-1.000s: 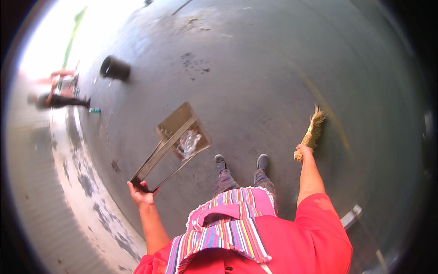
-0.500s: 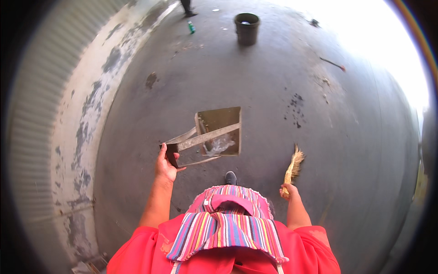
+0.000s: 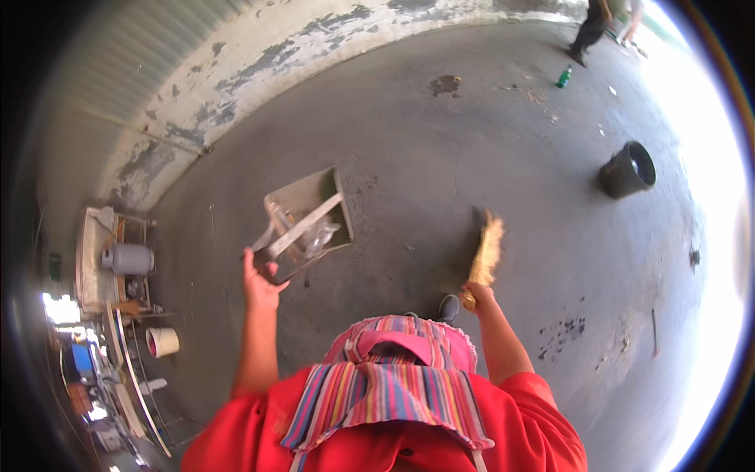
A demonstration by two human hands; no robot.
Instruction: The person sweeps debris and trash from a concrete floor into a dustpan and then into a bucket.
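Observation:
My left hand [image 3: 263,285] grips the dark end of the handle of a metal dustpan [image 3: 305,189], held out to the left above the floor. Pale straps run from that grip across the pan. Inside it lie a crumpled clear plastic bag [image 3: 321,234] and some debris, blurred by motion. In my right hand [image 3: 478,296], fingers wrapped around its short handle, is a straw hand broom [image 3: 487,250]. Its bristles point away from me, and I cannot tell whether they touch the floor.
A black bucket [image 3: 629,170] stands at the right. Far off are a green bottle [image 3: 565,76] and a person's dark-clothed legs [image 3: 591,31]. At the left, a grey gas cylinder [image 3: 128,259] lies by a cart, near a pale bucket [image 3: 163,342]. A peeling wall [image 3: 259,71] runs behind.
My view has turned left, bringing the cart, cylinder and pale bucket in; the black bucket now appears farther right. Both hands keep hold of the dustpan and hand broom.

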